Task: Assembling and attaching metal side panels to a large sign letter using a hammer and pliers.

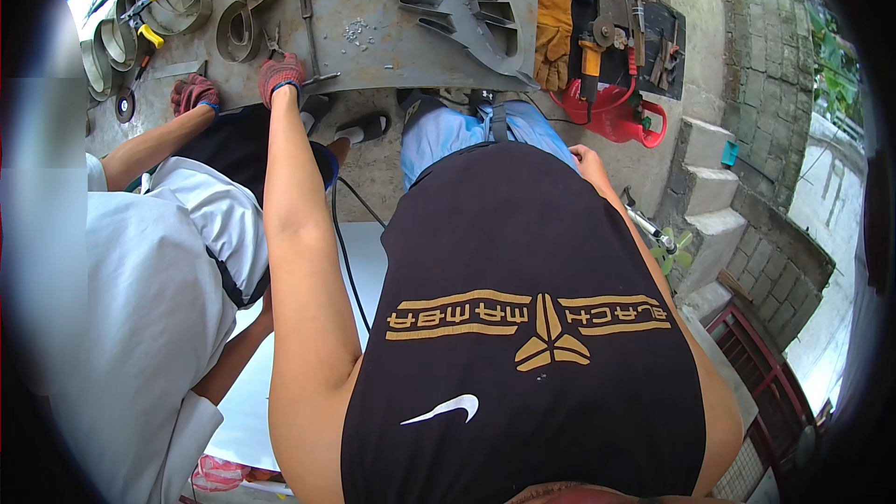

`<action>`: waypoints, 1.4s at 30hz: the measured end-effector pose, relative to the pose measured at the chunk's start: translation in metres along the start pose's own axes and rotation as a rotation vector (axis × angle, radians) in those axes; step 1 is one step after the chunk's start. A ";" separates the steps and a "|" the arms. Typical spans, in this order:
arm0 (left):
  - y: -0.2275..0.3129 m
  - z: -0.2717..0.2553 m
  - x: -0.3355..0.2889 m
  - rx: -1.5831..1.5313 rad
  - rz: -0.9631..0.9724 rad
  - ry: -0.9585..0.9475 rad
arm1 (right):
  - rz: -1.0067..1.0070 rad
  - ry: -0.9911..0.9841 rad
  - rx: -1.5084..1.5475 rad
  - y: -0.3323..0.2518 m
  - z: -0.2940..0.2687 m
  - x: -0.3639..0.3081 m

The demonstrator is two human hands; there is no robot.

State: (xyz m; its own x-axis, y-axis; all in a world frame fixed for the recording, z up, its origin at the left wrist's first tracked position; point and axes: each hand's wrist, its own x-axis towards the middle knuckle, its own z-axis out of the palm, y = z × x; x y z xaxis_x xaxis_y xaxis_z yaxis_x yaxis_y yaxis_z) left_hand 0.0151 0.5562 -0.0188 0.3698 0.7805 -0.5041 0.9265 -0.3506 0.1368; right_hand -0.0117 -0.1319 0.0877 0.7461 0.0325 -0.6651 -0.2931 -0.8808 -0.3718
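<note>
Left hand in a red knit glove, closed and resting knuckles-down on the grey steel worktop just beside a long grey metal hand tool; right hand bare, hanging at the hip, grip indiscernible; co-worker's red-gloved hand near curled steel strips.

The left hand wears a red knit glove with a blue cuff, resting on the dull grey steel counter. Just left of it, a co-worker's glove is the same red. Beyond that lie yellow-handled pliers. Far right: a yellow-orange leather glove, a yellow-bodied angle grinder and a red container.
</note>
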 end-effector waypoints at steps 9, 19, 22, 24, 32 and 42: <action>0.029 0.006 -0.004 0.001 -0.030 0.070 | 0.073 0.020 -0.010 0.001 0.002 -0.017; -0.018 -0.010 0.072 -0.751 -0.018 -0.199 | 0.004 0.035 -0.026 -0.002 0.005 -0.013; -0.082 -0.038 0.075 -0.376 0.328 0.152 | -0.057 0.000 0.036 -0.019 0.010 0.001; -0.019 -0.014 0.018 -0.415 0.486 0.156 | -0.008 0.118 0.041 -0.015 0.001 -0.011; 0.098 -0.049 -0.284 -1.263 0.516 -0.334 | -0.311 0.215 0.337 -0.115 -0.043 -0.001; 0.155 0.038 -0.424 -0.258 1.538 -0.412 | -0.469 -0.328 1.112 -0.152 -0.056 -0.043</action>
State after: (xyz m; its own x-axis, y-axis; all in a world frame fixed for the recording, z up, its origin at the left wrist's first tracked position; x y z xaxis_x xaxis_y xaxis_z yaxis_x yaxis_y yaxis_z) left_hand -0.0012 0.1512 0.1836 0.9093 -0.4114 0.0620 -0.2841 -0.5050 0.8150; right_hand 0.0337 -0.0263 0.2091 0.7776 0.4921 -0.3915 -0.5049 0.1176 -0.8551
